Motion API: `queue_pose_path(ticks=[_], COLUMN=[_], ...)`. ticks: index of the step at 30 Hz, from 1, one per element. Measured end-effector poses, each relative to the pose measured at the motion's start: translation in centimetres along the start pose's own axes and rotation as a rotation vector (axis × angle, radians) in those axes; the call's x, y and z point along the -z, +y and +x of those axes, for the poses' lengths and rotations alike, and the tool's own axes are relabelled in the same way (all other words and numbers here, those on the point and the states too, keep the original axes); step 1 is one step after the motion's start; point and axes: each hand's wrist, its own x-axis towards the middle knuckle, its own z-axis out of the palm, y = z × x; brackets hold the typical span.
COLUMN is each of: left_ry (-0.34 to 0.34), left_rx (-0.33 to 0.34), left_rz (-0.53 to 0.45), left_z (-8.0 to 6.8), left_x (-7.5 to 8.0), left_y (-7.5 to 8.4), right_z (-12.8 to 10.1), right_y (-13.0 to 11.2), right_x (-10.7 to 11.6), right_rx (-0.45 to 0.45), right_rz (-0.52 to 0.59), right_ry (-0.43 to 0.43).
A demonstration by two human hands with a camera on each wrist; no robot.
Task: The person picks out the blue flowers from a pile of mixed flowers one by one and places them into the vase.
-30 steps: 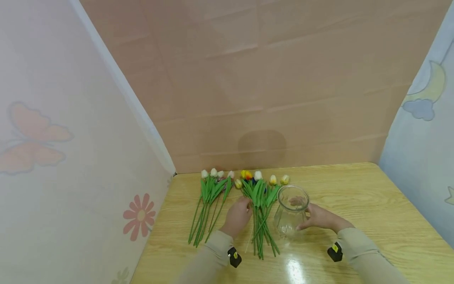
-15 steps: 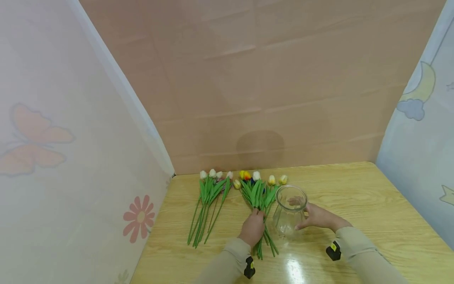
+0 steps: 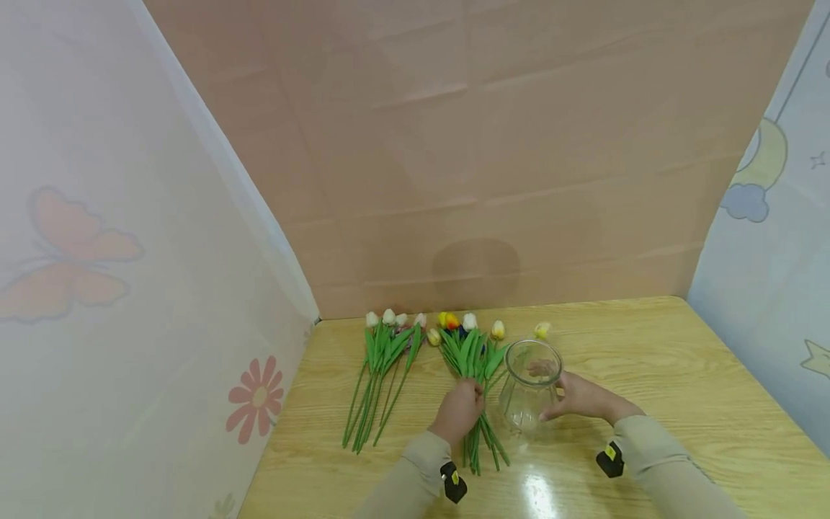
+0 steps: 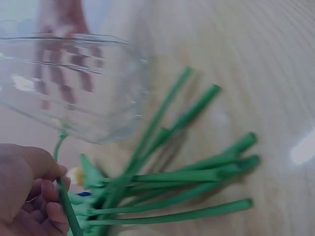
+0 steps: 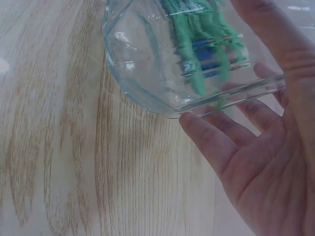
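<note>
Left hand (image 3: 459, 409) pinching 1 tulip stem (image 4: 69, 211), right hand (image 3: 580, 396) round glass vase (image 3: 525, 398).
Left thumb and fingertip pinch the stem above the middle tulip bunch (image 3: 468, 355); right thumb and fingers spread around the vase's side. Vase upright on wood table (image 3: 648, 360), just right of that bunch. 1 more bunch (image 3: 380, 360) lies farther left.

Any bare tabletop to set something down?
Largest: right side, between the right hand and right wall. Smaller: front left, between the left tulip bunch and left sleeve. Crowded: centre, where the left hand, middle tulip bunch and glass vase sit close together.
</note>
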Motion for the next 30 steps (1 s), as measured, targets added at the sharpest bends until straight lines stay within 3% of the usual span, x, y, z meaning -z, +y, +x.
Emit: queue_pose_path(ticks=[7,14,18,23,25,30], left_ry=[0.079,0.283,0.414,0.53,0.529,0.44], left_rx=[0.023,0.05,0.085,0.156,0.2,0.317], left_rz=[-0.261,-0.377,-0.373,-0.206,-0.168,-0.195], left_z=[0.2,0.6,0.6,0.1,-0.4,-1.8], left_x=[3.6,6.6,8.2,8.9,8.8,8.4], left_y=[-0.1,-3.1,-5.8,-9.4,-10.7,-12.6], right_z=[0.0,0.0,0.1,0.1,0.1,0.0], right_y=[-0.2,-0.2,0.0,0.2,0.2,0.3], right_x=[0.1,-0.1,-0.1,-0.1,-0.1,-0.1], right_rx=[-0.001,0.005,0.014,0.014,0.011,0.008], right_rz=[-0.003,0.006,0.001,0.012,0.013,0.01], right_ry=[-0.002,0.0,0.003,0.001,0.0,-0.003])
